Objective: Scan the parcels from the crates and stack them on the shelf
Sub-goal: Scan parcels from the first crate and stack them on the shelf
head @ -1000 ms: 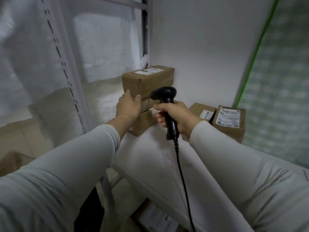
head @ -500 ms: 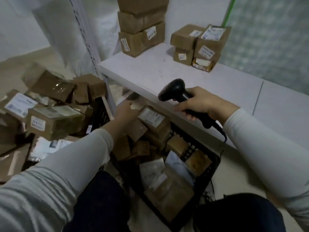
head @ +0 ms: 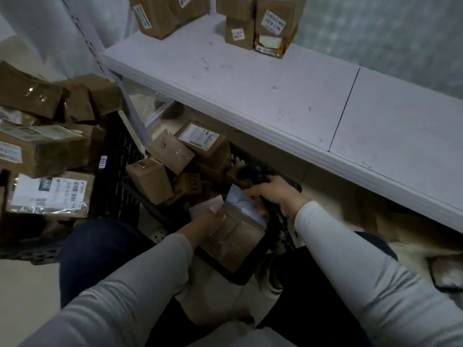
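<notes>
Under the front edge of the white shelf sits a black crate, packed with brown parcels. The left hand reaches into the near end of the crate and grips a flat parcel lying there, fingers curled over its upper edge beside a crumpled white label. The right hand is wrapped tight around the handle of a black scanner, whose head points down into the crate just above the same flat parcel; the hand's fingertips touch a white paper on it. The scanner's cord trails down by the right wrist over the crate's rim. Further in, several boxes lie tilted against one another, one with a white label facing up. To the left, a second heap of parcels is piled beside the crate, well apart from both hands. At the back of the shelf stand two groups of stacked boxes: a larger one to the left and a smaller labelled one to the right. The person's knees in dark trousers flank the crate's near end.
</notes>
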### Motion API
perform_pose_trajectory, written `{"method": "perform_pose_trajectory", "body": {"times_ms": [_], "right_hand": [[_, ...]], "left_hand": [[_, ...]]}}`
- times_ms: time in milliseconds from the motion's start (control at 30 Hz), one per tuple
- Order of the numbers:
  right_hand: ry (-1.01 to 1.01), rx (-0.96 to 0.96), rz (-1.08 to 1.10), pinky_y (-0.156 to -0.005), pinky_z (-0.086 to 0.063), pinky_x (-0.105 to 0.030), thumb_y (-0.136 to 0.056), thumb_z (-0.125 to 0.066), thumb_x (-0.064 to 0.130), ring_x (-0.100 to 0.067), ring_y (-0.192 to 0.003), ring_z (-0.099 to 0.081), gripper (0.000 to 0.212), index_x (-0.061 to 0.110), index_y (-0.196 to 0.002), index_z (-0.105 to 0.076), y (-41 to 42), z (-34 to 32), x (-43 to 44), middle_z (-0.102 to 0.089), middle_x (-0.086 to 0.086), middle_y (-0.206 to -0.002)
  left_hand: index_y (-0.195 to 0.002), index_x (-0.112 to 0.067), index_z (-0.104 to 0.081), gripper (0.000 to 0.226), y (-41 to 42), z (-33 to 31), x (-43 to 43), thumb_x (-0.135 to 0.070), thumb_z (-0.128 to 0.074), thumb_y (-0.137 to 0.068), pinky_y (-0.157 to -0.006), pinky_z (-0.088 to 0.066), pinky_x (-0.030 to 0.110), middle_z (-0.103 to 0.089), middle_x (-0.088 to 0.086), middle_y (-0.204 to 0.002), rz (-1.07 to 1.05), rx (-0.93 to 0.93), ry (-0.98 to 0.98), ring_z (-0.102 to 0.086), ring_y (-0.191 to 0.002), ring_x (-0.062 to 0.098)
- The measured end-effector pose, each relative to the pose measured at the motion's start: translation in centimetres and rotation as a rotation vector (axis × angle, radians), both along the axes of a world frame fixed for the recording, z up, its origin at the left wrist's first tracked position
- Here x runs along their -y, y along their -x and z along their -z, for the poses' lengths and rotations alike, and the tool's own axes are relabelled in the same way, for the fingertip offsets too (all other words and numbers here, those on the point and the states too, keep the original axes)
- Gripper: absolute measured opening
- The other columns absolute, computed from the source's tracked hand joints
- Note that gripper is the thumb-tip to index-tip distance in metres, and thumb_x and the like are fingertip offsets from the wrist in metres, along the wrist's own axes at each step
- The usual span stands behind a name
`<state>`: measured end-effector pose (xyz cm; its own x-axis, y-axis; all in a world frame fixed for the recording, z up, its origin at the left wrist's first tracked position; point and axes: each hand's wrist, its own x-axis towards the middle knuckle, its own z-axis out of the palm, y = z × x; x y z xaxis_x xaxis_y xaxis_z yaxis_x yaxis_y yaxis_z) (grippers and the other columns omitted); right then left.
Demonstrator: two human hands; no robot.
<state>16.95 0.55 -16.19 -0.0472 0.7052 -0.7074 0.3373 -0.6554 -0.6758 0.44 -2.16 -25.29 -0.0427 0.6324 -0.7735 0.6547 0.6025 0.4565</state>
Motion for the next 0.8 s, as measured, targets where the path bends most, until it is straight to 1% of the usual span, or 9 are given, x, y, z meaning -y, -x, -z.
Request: {"method": "perform_pose_trajectory", "body": {"times_ms": [100,200,333,467,600,667,700,733,800], "right_hand": [[0.166,0.011,0.020,-0.081,-0.052,-0.039,-0.080,-0.077,0.019,-0.034,-0.108,-0.060,0.055,0.006,-0.128,-0.054,-0.3,2.4,1.7,-0.062,-0.015,-0.122],[0.260,-0.010,0.074,-0.082,-0.051,-0.040,-0.081,-0.076,0.020,-0.032,-0.100,-0.061,0.053,0.010,-0.129,-0.056,0.0,3.9,3.4,-0.065,-0.014,-0.111],[0.250,-0.049,0.094,-0.075,-0.053,-0.039,-0.082,-0.075,0.019,-0.034,-0.102,-0.061,0.060,0.017,-0.137,-0.050,1.0,4.5,4.5,-0.064,-0.015,-0.117],[0.203,-0.042,0.059,-0.065,-0.052,-0.037,-0.079,-0.078,0.027,-0.030,-0.093,-0.060,0.058,0.013,-0.130,-0.054,1.6,2.8,4.1,-0.063,-0.012,-0.112],[0.089,-0.015,0.016,-0.080,-0.055,-0.038,-0.068,-0.085,0.039,-0.028,-0.096,-0.063,0.070,0.011,-0.125,-0.056,2.5,0.1,3.2,-0.064,-0.010,-0.116],[-0.005,-0.038,0.023,-0.084,-0.055,-0.038,-0.071,-0.084,0.034,-0.026,-0.096,-0.064,0.064,0.010,-0.124,-0.057,2.9,-1.8,2.9,-0.066,-0.010,-0.114],[-0.048,-0.078,0.052,-0.085,-0.056,-0.040,-0.074,-0.083,0.029,-0.027,-0.096,-0.065,0.059,0.008,-0.123,-0.058,3.1,-2.7,2.7,-0.067,-0.011,-0.111],[-0.090,-0.125,0.081,-0.086,-0.056,-0.041,-0.075,-0.082,0.024,-0.028,-0.095,-0.066,0.054,0.005,-0.121,-0.060,3.3,-3.6,2.6,-0.068,-0.013,-0.108],[-0.166,-0.214,0.129,-0.084,-0.057,-0.041,-0.077,-0.080,0.015,-0.029,-0.091,-0.068,0.041,0.001,-0.112,-0.064,3.7,-5.4,2.7,-0.070,-0.015,-0.100]], "left_hand": [[-0.145,0.002,-0.034,0.054,0.4,2.3,0.1,-0.032,-0.035,-0.103,-0.109,-0.034,0.038,-0.039,0.023,-0.145,-0.091,0.049,0.031,-0.039,-0.131,0.039],[-0.148,-0.004,-0.029,0.061,0.7,3.0,0.9,-0.042,-0.035,-0.101,-0.113,-0.030,0.039,-0.033,0.019,-0.150,-0.220,0.120,0.046,-0.035,-0.134,0.038],[-0.148,-0.004,-0.026,0.064,0.4,-1.0,2.1,-0.047,-0.028,-0.101,-0.114,-0.026,0.044,-0.028,0.017,-0.153,-0.452,0.227,0.185,-0.029,-0.139,0.037],[-0.138,-0.001,-0.043,0.046,2.2,-2.6,3.2,-0.029,-0.039,-0.101,-0.101,-0.044,0.049,-0.050,0.020,-0.139,-0.587,0.296,0.141,-0.050,-0.125,0.038],[-0.132,-0.006,-0.049,0.045,4.3,-6.2,2.8,-0.028,-0.058,-0.094,-0.105,-0.036,0.055,-0.052,0.014,-0.135,-0.679,0.343,0.153,-0.050,-0.124,0.036],[-0.105,-0.004,-0.061,0.028,5.2,-8.3,2.1,-0.028,-0.063,-0.090,-0.090,-0.049,0.043,-0.062,0.008,-0.110,-0.722,0.386,0.116,-0.063,-0.099,0.027],[-0.084,-0.003,-0.062,0.024,5.8,-9.2,1.7,-0.027,-0.063,-0.090,-0.067,-0.055,0.031,-0.067,0.007,-0.086,-0.734,0.427,0.079,-0.067,-0.072,0.022],[-0.072,-0.004,-0.058,0.030,6.3,-10.7,1.4,-0.026,-0.062,-0.091,-0.044,-0.050,0.023,-0.066,0.007,-0.062,-0.742,0.463,0.046,-0.064,-0.047,0.019],[-0.077,-0.005,-0.058,0.026,7.5,-13.3,0.8,-0.028,-0.064,-0.089,-0.030,-0.045,0.023,-0.062,0.008,-0.045,-0.777,0.538,-0.022,-0.060,-0.035,0.019]]}}
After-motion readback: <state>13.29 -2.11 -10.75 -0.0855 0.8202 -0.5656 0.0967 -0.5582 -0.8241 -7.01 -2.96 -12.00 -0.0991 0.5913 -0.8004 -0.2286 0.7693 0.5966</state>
